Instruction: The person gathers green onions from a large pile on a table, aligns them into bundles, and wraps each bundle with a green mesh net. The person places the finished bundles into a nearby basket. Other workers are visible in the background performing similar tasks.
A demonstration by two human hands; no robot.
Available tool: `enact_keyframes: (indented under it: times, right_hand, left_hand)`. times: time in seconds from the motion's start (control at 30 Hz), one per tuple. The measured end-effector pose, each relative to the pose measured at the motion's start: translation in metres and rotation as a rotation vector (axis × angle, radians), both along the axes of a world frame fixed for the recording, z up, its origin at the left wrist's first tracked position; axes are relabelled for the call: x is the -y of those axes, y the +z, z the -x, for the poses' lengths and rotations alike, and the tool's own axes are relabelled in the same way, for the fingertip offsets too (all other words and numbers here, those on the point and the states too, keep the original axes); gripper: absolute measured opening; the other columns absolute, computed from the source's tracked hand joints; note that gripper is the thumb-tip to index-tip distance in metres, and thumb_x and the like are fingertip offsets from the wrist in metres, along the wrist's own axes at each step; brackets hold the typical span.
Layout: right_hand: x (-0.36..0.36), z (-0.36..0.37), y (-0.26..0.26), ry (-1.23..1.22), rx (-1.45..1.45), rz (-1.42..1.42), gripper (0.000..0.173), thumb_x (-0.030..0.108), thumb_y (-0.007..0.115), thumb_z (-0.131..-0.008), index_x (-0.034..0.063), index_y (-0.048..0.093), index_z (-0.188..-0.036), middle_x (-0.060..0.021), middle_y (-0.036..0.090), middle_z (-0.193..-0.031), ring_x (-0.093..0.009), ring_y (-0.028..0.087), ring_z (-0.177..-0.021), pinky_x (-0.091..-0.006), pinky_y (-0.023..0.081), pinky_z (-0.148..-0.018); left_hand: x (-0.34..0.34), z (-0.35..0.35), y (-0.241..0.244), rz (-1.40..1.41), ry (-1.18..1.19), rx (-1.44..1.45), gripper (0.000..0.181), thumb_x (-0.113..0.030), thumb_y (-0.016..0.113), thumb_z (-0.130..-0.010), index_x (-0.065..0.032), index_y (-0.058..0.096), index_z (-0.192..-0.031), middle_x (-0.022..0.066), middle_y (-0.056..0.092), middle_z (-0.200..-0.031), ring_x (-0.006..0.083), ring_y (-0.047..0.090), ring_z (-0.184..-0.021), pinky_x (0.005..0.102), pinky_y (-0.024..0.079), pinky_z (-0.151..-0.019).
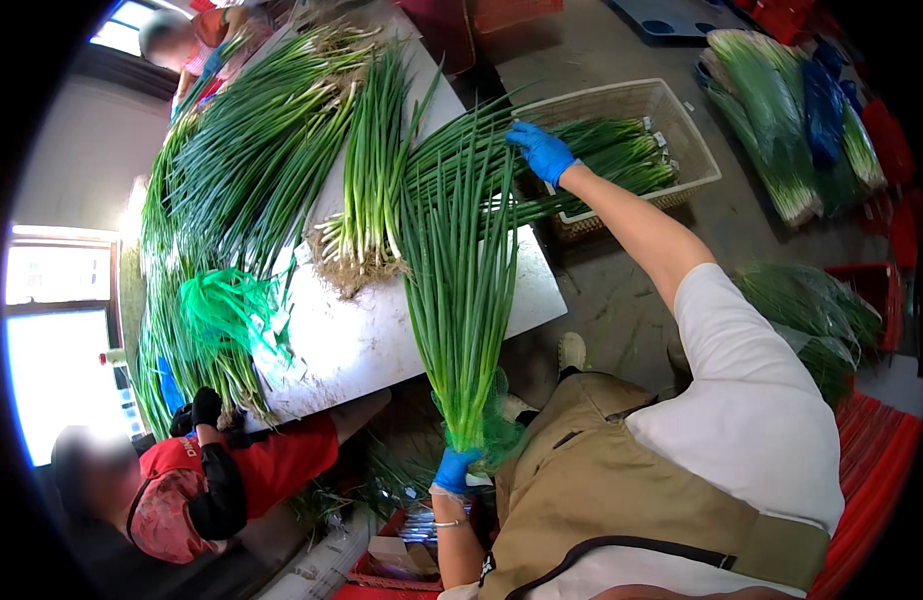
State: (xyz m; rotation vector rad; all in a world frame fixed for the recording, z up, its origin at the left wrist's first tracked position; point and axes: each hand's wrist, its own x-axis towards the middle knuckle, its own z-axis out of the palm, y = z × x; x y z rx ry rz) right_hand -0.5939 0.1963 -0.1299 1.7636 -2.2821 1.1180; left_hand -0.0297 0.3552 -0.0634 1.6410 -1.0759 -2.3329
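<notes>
My left hand [457, 471], in a blue glove, grips the lower end of a bunch of green onions [465, 300], with green netting [506, 427] around that end. The leaves fan out away from me, over the table's edge. My right hand [542, 152], also blue-gloved, reaches out beside the leaf tips, near the rim of a cream plastic crate [698, 124]. Whether its fingers hold any leaves I cannot tell. Tagged green onion bunches [630, 154] lie in the crate, and more leaves stretch between it and the table. A rooted bunch [368, 180] lies on the white table [371, 337].
A large heap of green onions [259, 142] and green mesh bags [225, 304] lie on the table. One co-worker [229, 480] is at the near left, another [206, 45] at the far end. Wrapped bundles [776, 127] are at the right; a red crate [394, 577] is below.
</notes>
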Motion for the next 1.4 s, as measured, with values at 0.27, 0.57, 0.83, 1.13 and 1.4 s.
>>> enact_keyframes:
  times: [0.27,0.57,0.83,1.13,1.4]
  right_hand:
    - [0.015,0.017,0.029,0.219,-0.131,-0.390,0.019,0.009,0.048,-0.079,0.0092,0.059,-0.095,-0.0154,0.057,-0.097,-0.034,0.056,-0.086,-0.0399,0.047,-0.075]
    - [0.009,0.007,0.033,0.119,-0.169,-0.264,0.014,0.010,0.047,-0.079,0.0067,0.059,-0.087,-0.0198,0.057,-0.093,-0.037,0.057,-0.086,-0.0447,0.047,-0.072]
    - [0.076,-0.025,0.069,0.327,0.410,0.031,0.021,0.014,0.058,-0.078,0.0022,0.061,-0.095,-0.0186,0.062,-0.093,-0.031,0.059,-0.083,-0.0351,0.046,-0.078]
    - [0.149,-0.115,0.044,0.562,-0.233,-0.404,0.021,0.008,0.053,-0.071,0.0095,0.064,-0.089,-0.0187,0.061,-0.085,-0.036,0.058,-0.076,-0.0408,0.047,-0.069]
    - [0.098,-0.007,0.083,0.089,0.245,-0.024,0.019,0.022,0.059,-0.079,0.0054,0.068,-0.079,-0.0075,0.063,-0.070,-0.018,0.055,-0.056,-0.0341,0.046,-0.058]
  left_hand:
    - [0.001,-0.014,-0.018,0.034,0.024,-0.007,0.045,-0.005,0.063,-0.071,-0.0026,0.053,-0.114,0.0032,0.057,-0.105,0.0146,0.054,-0.091,0.0279,0.044,-0.080]
    - [0.002,-0.013,-0.011,0.062,0.036,0.015,0.039,-0.003,0.064,-0.071,0.0001,0.056,-0.109,0.0047,0.059,-0.100,0.0149,0.056,-0.087,0.0278,0.045,-0.077]
    - [0.000,-0.016,-0.010,0.080,0.003,0.124,0.036,-0.003,0.066,-0.070,0.0012,0.059,-0.105,0.0043,0.061,-0.097,0.0129,0.056,-0.085,0.0276,0.045,-0.075]
    - [0.001,-0.013,0.005,0.109,-0.004,0.135,0.031,-0.004,0.065,-0.070,0.0005,0.061,-0.101,0.0032,0.062,-0.092,0.0128,0.056,-0.080,0.0270,0.046,-0.071]
    - [0.009,-0.025,0.011,-0.124,0.058,-0.090,0.048,-0.002,0.060,-0.070,-0.0039,0.050,-0.117,0.0039,0.057,-0.105,0.0150,0.055,-0.090,0.0274,0.046,-0.074]
